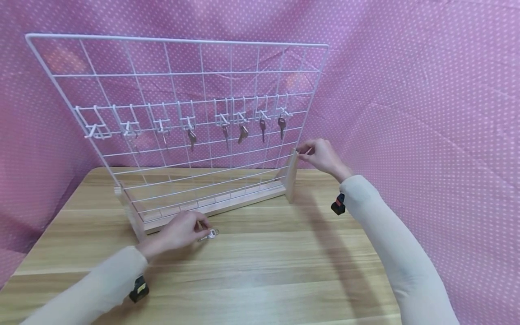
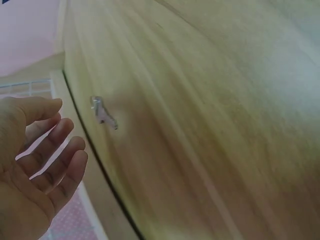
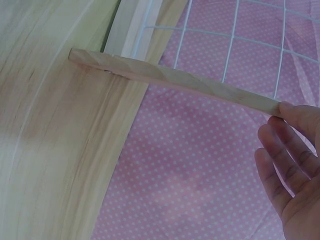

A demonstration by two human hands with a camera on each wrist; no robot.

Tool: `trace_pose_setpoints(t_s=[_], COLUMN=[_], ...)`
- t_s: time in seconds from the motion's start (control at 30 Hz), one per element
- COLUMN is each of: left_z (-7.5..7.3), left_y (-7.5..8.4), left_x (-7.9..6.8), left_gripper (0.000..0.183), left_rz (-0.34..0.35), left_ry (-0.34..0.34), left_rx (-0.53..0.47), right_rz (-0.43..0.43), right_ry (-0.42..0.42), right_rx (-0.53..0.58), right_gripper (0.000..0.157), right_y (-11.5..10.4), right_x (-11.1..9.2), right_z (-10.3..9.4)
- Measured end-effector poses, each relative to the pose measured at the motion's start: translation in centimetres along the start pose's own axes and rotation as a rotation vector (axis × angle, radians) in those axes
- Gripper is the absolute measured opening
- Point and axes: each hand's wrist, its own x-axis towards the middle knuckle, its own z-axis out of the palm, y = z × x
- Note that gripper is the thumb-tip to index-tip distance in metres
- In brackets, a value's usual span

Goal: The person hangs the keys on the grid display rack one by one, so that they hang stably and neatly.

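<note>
A small silver key with a ring [image 1: 212, 234] lies on the wooden table. Just above it is my left hand [image 1: 184, 230], fingers loosely bent; the left wrist view shows the key [image 2: 103, 112] apart from the fingertips. My right hand [image 1: 321, 155] pinches the top end of the rack's right wooden side piece [image 1: 291, 176] between thumb and forefinger, other fingers loose. In the right wrist view the thumb lies on one face of that side piece [image 3: 175, 77]. The white wire grid rack [image 1: 178, 41] leans back, with several keys [image 1: 192, 137] hanging from its hooks.
A wooden base bar [image 1: 243, 196] runs along the rack's bottom, joining the left side piece [image 1: 132, 214]. Table surface [image 1: 260, 275] stretches in front of the rack. Pink dotted cloth [image 1: 406, 90] hangs behind and at the sides.
</note>
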Motion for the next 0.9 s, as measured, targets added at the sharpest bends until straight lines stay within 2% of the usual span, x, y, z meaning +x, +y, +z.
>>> trace_pose_setpoints(t_s=[0.33, 0.63, 0.9], left_z=[2.1, 3.0, 3.6], left_y=[-1.3, -1.0, -1.0], left_x=[1.6, 2.2, 2.4], left_gripper=[0.010, 0.008, 0.008], left_rz=[0.002, 0.008, 0.030], left_ry=[0.000, -0.024, -0.004], left_rx=[-0.018, -0.035, -0.003], right_rz=[-0.001, -0.008, 0.007], right_ry=[0.001, -0.005, -0.017], right_rx=[0.006, 0.004, 0.012], right_gripper=[0.019, 0.019, 0.019], right_y=[0.4, 0.2, 0.1], right_x=[0.1, 0.1, 0.0], right_z=[0.3, 0.1, -0.1])
